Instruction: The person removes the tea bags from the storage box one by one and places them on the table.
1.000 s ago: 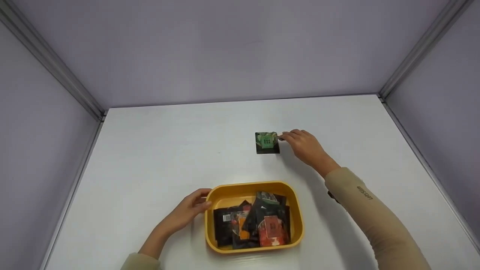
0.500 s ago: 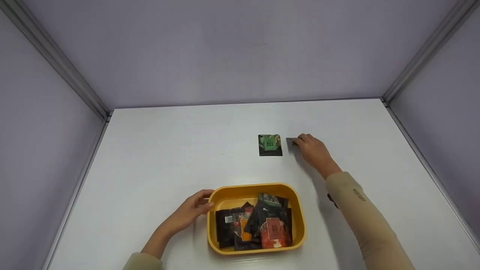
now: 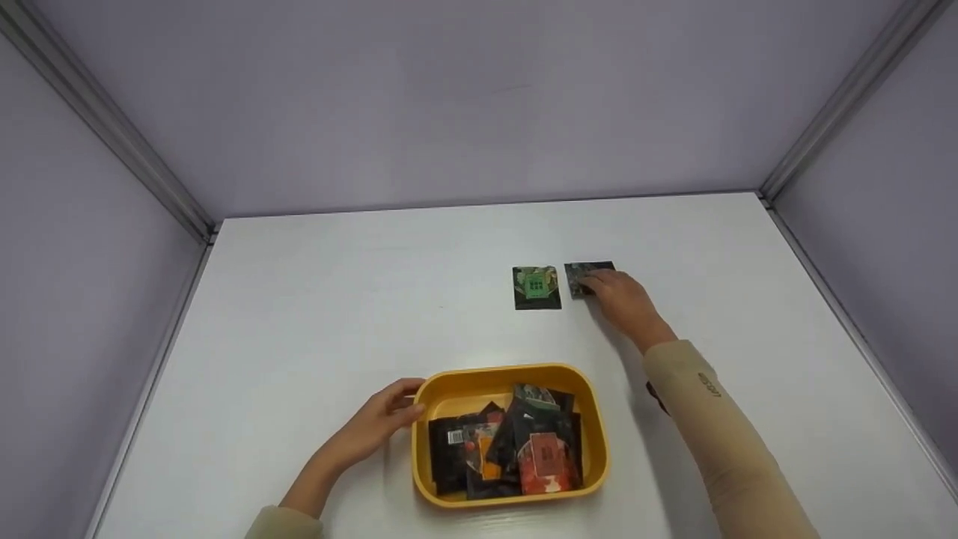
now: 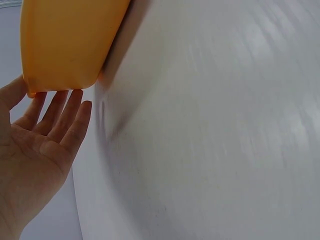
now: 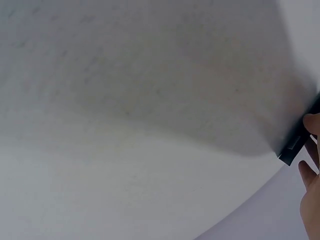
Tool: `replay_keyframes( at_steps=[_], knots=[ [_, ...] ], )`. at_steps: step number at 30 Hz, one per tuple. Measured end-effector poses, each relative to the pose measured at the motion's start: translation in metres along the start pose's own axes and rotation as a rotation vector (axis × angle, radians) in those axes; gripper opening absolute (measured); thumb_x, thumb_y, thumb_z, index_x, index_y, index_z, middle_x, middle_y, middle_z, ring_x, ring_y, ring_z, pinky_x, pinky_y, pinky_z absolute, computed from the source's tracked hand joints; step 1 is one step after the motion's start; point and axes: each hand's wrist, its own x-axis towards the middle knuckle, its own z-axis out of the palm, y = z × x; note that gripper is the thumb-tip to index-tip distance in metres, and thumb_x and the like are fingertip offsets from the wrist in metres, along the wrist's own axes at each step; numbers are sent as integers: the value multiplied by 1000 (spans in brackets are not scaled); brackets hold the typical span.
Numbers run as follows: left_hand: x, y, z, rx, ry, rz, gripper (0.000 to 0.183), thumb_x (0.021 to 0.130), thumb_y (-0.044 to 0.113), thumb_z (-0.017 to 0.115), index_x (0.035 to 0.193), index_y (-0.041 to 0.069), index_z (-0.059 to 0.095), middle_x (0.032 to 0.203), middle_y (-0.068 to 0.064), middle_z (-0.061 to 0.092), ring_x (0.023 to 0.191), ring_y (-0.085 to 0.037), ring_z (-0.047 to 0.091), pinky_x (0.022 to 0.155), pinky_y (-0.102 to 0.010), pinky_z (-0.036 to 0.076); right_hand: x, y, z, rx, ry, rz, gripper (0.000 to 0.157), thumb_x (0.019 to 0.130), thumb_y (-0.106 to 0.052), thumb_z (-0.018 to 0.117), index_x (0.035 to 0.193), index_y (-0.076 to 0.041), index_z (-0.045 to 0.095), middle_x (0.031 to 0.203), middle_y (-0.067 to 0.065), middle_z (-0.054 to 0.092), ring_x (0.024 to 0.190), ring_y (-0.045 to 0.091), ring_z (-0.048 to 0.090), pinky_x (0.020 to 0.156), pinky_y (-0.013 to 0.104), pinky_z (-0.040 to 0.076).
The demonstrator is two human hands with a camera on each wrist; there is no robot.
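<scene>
My right hand [image 3: 623,303] pinches a dark square sachet [image 3: 575,278] at the back of the white table, thumb and fingertips on its near part. In the right wrist view the sachet [image 5: 292,150] appears edge-on as a black strip at the far right, close over the table. Just left of it lies a second sachet [image 3: 537,287] with a green label, flat on the table. My left hand [image 3: 374,419] touches the left side of a yellow plastic bin [image 3: 509,372], thumb at the rim. Its fingers [image 4: 70,112] are nearly straight, tips against the outer wall.
Several black sachets lie jumbled in the bin, among them one with a red label [image 3: 548,460] and one with an orange label [image 3: 489,458]. Grey-lilac panels [image 3: 479,105] wall the table at the back and both sides.
The sachet in my right hand has moved slightly right of the green-labelled one and tipped from edge-on to nearly flat. The left hand stays at the bin.
</scene>
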Motion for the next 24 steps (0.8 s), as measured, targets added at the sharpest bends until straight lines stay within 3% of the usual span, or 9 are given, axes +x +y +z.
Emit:
replay_keyframes(
  at_steps=[8,15,24],
  knots=[
    [-1,1,-1,3,5,-4,47,103,29,55,145,7,46,145,-14,48,130,-34,50,101,-45,49,-1,-2,1,19,-26,12,39,93,8,60,131,1,60,139,19,55,130,35,50,110,48,38],
    [-1,-1,-2,-1,-7,18,46,104,26,54,145,7,46,143,-14,50,129,-34,52,101,-44,49,-3,-2,2,-32,-16,-24,36,95,7,57,131,4,60,139,21,53,129,36,50,108,48,41],
    [-2,0,-2,18,3,5,47,103,29,55,144,7,46,144,-15,49,129,-35,51,100,-44,49,-7,-7,1,-55,-37,16,38,97,3,58,135,2,57,142,20,51,132,36,47,110,49,39]
  ],
)
